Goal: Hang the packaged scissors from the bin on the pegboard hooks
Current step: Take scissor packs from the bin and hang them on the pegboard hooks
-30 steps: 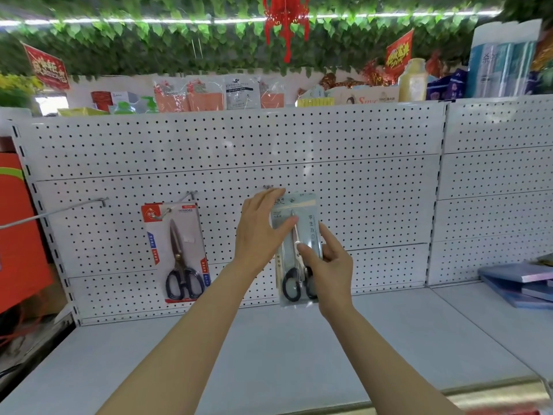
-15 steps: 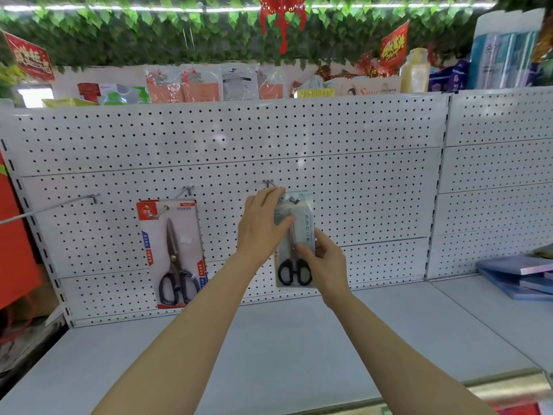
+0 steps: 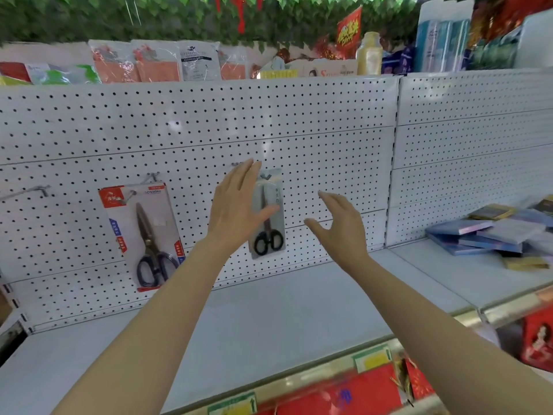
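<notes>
A pale grey pack of black-handled scissors [image 3: 269, 235] hangs from a hook on the white pegboard [image 3: 314, 139], near the middle. My left hand [image 3: 236, 202] is open in front of the pack's upper left, fingers spread, thumb across its face. My right hand [image 3: 338, 223] is open to the right of the pack, apart from it. A larger red-and-white pack of scissors [image 3: 143, 232] hangs on a hook further left. An empty hook [image 3: 27, 191] sticks out at the far left. The bin is not in view.
A white shelf [image 3: 269, 319] runs below the pegboard. Several blue notebooks [image 3: 490, 235] lie stacked on the shelf at the right. Packaged goods line the top of the board under green leaf decoration. Red items sit below the shelf's front edge.
Both hands have let go of the grey scissors pack, which now hangs on its hook. My right hand has moved off to the right; my left hand has opened. The view has shifted right.
</notes>
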The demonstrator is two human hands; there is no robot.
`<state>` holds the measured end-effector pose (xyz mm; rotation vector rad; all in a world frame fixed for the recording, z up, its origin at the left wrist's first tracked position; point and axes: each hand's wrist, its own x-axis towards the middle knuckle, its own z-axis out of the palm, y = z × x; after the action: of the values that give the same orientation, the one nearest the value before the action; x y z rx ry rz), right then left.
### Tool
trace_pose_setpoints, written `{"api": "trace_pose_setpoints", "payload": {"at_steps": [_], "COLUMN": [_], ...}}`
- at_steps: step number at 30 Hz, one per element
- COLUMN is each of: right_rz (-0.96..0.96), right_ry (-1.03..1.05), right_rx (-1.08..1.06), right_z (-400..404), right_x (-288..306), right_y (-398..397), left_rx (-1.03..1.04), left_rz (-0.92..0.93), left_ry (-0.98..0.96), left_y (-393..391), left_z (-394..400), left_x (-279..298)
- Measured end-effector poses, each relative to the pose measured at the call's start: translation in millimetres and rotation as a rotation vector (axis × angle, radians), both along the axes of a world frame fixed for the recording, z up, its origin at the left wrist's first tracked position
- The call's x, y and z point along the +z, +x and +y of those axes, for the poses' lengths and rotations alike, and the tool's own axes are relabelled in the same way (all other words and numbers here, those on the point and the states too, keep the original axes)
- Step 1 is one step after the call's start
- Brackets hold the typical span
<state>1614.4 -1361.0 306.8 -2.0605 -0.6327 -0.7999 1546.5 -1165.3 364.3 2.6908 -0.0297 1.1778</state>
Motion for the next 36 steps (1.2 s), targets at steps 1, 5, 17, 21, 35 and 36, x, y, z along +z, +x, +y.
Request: {"api": "trace_pose_setpoints", "payload": {"at_steps": [1,5,17,21,35,36], "right_rz": [-0.05,-0.221,-0.218,-0.114,0.296,0.317], "right_ry": [-0.02,-0.106,-0.323,-0.412,-0.767,-0.793], "right_rx": [-0.026,-0.116,-0.23,-0.243,-0.244,-0.223], "right_z": [-8.6,-40.6,-171.7,-219.7,-336.5,-340.5], "right_x": [2.3,6.1,-82.8,-142.6,-358.3,-371.6], "right_y": [-3.0,-18.6,-73.9,-86.4,-134.7,-136.0], "left_rx": [-0.002,-0.046,-0.211,-0.251,-0.378,-0.375], "left_rz": [-0.025,-0.189,-0.04,0.099,0.541,0.581], "left_ry": [0.021,0.125,0.262,0.255,0.319,0.337], "left_y": [-4.4,-23.9,-64.0,-67.9,-71.4,-73.3], "left_z": [-5.1,-35.1,-166.2,-208.1,-295.3,-298.4], "left_x": [0.7,3.1,-107.9,-177.3,-384.3,-398.2]}}
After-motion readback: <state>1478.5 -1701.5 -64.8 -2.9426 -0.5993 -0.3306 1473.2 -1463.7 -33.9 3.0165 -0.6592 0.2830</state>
